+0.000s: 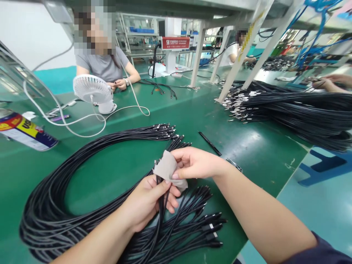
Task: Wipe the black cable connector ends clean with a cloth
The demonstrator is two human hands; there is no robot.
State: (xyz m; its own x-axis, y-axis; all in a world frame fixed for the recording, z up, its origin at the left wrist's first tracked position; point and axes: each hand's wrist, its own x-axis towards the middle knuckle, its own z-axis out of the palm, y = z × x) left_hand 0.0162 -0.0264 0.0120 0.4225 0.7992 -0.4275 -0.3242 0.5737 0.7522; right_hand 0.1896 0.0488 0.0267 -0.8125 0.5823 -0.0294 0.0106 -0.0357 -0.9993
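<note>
My left hand point(154, 200) is closed round several black cables point(161, 220), their upper ends pointing away from me. A grey cloth point(166, 167) lies over those ends, pinched between the thumb and fingers of my right hand point(192, 163). The cloth hides most of the connectors under it. Around my hands curves a large bundle of black cables point(52, 183), with one set of metal-tipped ends point(167, 128) beyond the cloth and another set point(211, 231) below my right hand.
A black pen point(209, 143) and tweezers point(234, 165) lie right of my hands. A spray can point(27, 132) and white fan point(95, 91) stand left. More cables point(297, 106) are piled at right by the shelf legs point(236, 62). A co-worker point(103, 62) sits opposite; a blue stool point(324, 165) stands beyond the table edge.
</note>
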